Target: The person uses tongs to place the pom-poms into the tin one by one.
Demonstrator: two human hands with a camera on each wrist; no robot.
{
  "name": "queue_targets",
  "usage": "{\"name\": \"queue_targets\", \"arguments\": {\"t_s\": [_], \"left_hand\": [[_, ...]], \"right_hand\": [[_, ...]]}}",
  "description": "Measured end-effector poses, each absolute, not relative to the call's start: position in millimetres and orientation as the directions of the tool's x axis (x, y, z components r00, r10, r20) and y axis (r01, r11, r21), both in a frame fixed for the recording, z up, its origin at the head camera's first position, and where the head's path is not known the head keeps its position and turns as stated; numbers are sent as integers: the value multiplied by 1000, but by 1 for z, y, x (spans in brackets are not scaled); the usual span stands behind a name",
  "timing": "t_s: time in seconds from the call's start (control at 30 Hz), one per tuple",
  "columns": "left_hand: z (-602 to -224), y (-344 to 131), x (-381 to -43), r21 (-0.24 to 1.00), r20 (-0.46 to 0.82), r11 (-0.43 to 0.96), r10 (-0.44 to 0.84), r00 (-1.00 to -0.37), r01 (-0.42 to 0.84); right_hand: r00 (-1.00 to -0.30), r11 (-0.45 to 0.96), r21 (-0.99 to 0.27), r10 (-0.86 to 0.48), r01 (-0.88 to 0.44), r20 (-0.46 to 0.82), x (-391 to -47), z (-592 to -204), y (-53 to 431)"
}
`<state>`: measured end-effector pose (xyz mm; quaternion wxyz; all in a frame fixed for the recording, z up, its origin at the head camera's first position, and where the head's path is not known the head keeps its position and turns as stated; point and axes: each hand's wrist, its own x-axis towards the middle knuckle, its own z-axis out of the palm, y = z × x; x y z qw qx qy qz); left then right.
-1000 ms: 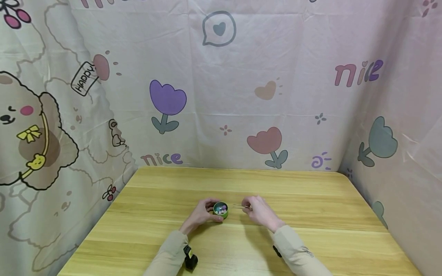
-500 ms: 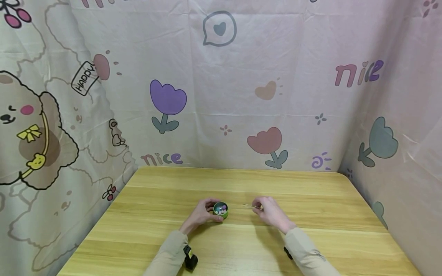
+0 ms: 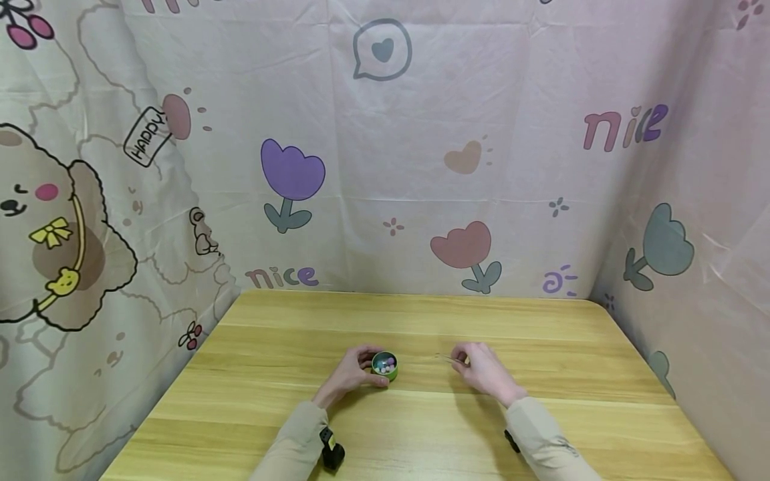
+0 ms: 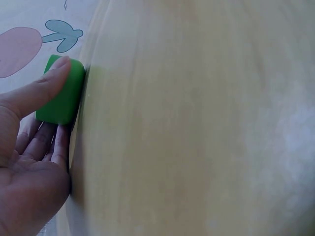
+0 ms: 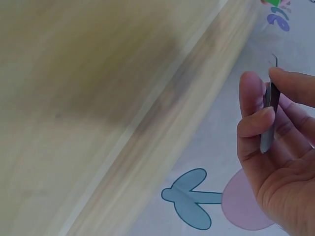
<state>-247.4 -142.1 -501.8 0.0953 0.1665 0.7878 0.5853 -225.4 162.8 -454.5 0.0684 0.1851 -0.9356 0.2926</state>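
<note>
A small round green container stands on the table with several small purple, pink and white balls in it. My left hand holds it from the left side, thumb at the near side and fingers around the far side. The left wrist view shows the thumb against the smooth green wall. To the right of the container and apart from it, my right hand pinches metal tweezers that point left toward the container. In the right wrist view the tweezers have thin bent tips, with nothing visible between them.
The wooden table spreads around both hands. A patterned cloth hangs behind it and along both sides. Dark wrist devices sit at both beige sleeves.
My right hand has drawn away to the right with the tweezers, widening the gap to the container. The left hand and the container have stayed in place.
</note>
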Motion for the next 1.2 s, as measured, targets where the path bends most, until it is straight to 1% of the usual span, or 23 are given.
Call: {"name": "queue_targets", "arguments": {"t_s": [0.17,0.43,0.83,1.2], "left_hand": [[-501,-142,-247,954,46,259,376,-926,153],[-500,-143,-246,950,47,270,375,-926,157],[-501,-144,-247,955,55,249,392,-918,164],[-500,-144,-247,958,44,246,388,-920,150]], "right_hand": [[-929,784,-499,-290,-368,229,-226,-458,169],[-951,819,-484,-251,-308,180,-223,-459,171],[-953,842,-446,-256,-302,162,-221,-462,176],[-969,863,-440,-221,-248,113,-222,-463,180]]}}
